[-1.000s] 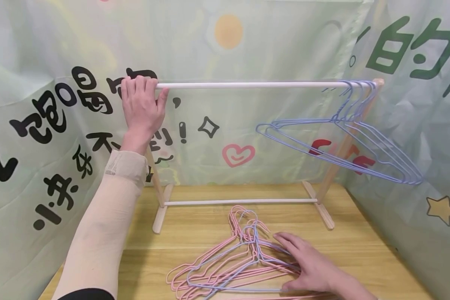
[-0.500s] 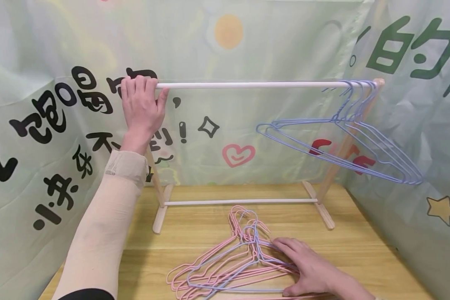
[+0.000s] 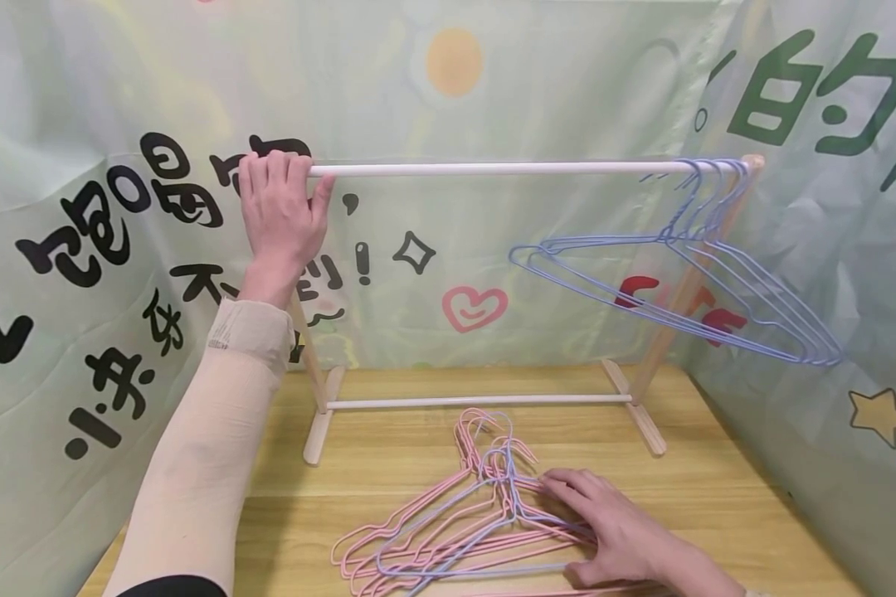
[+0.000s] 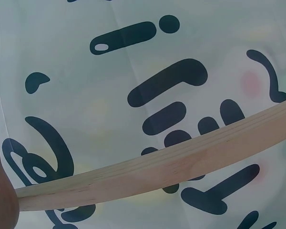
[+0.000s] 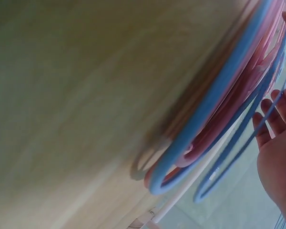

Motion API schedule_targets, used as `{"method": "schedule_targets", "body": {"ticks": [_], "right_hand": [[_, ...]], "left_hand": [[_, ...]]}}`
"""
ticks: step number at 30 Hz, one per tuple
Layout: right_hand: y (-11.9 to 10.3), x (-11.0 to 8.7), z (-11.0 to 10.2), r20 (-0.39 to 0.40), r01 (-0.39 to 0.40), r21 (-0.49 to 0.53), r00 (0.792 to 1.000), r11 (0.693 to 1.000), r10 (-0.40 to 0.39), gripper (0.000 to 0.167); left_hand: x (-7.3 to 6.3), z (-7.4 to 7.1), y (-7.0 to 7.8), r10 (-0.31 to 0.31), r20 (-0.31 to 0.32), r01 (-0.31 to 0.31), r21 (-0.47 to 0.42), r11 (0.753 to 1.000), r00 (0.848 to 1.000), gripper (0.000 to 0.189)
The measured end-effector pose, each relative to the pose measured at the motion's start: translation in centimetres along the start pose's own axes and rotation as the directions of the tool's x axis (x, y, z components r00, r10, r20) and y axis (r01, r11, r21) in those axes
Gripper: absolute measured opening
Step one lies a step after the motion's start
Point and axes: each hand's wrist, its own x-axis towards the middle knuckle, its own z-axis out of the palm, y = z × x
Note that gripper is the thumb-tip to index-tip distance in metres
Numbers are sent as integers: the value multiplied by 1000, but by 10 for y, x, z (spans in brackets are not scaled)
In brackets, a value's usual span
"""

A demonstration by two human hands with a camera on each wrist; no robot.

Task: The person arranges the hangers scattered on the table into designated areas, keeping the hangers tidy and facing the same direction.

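Observation:
My left hand (image 3: 280, 207) grips the top left corner of a small clothes rack (image 3: 493, 168) with a white rail. In the left wrist view, a wooden upright (image 4: 148, 164) of the rack runs away from the hand. At the front, my right hand (image 3: 616, 526) holds the right end of a blue wire hanger (image 3: 523, 570), fingers on its shoulder and thumb by its bottom bar. That hanger (image 5: 229, 164) stands a little apart from the others in the right wrist view. Beneath it lies a pile of pink hangers (image 3: 459, 444) with blue among them.
Several blue hangers (image 3: 605, 240) hang bunched at the rail's right end. The rack's wooden feet (image 3: 642, 423) stand on a wood-grain table (image 3: 717, 481). Printed cloth (image 3: 567, 83) encloses the back and both sides.
My right hand has closed in on the pile's right side, and the blue hanger there has shifted slightly. The left hand stays on the rack.

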Motion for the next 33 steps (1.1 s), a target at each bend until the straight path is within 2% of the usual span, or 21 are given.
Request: {"method": "schedule_targets", "body": {"ticks": [7,17,25,29,33], "right_hand": [[1,3,-2,-39,7,33,999,999,-6,114],[5,9,-9,-157,64,38,986,997,-57,117],[10,17,-20,-222,35,-11,974,999,-37,121],[11,22,-30,-270,31,-17,962,999,-34,118],[15,28,-41,-340,58,-23,938,998,-63,116]], "left_hand": [[0,0,0,-1,-2,1,-3,1000,1000,49],[1,-1,0,0,-3,0,-4,1000,1000,50],[0,-1,0,-7,2,7,-6,1000,1000,50],[0,-1,1,-4,-3,4,-8,1000,1000,50],[0,0,1,0,-9,0,-8,1000,1000,50]]}}
